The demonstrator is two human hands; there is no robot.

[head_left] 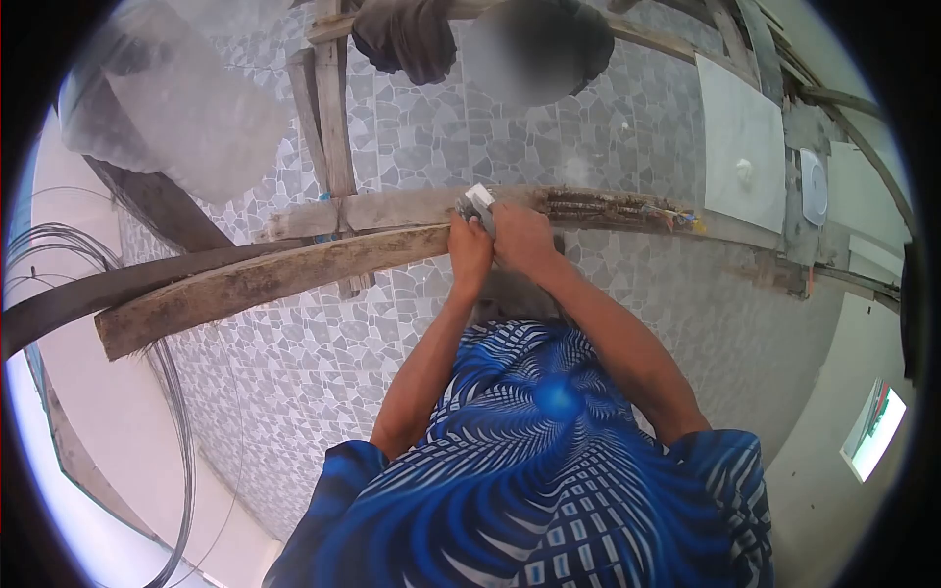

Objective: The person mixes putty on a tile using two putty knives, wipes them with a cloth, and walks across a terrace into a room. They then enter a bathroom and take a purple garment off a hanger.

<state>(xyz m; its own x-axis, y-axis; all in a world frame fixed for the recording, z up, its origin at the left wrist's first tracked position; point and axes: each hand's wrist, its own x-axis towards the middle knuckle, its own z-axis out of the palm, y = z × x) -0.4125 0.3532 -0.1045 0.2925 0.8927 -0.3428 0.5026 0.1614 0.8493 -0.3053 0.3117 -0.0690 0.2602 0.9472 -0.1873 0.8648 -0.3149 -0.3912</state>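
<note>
My left hand (pixel 470 253) and my right hand (pixel 522 235) are close together at the centre, in front of the wooden beams. Between their fingertips they pinch a small white and grey piece (pixel 478 196), too small to name. Its pale end sticks up above my fingers; the rest is hidden by them. Left of my left hand runs a thick rough beam (pixel 284 279). Behind both hands lies a second, flatter beam (pixel 392 211). Several dark strands, with coloured wire ends (pixel 676 216), lie along it right of my right hand.
Looped cables (pixel 59 240) and a translucent plastic sheet (pixel 181 118) are on the left. At the top, a dark cloth (pixel 407 39) hangs near a blurred dark round shape (pixel 534 49). A white panel (pixel 742 118) and an oval white fixture (pixel 814 186) sit at right, beside more timbers.
</note>
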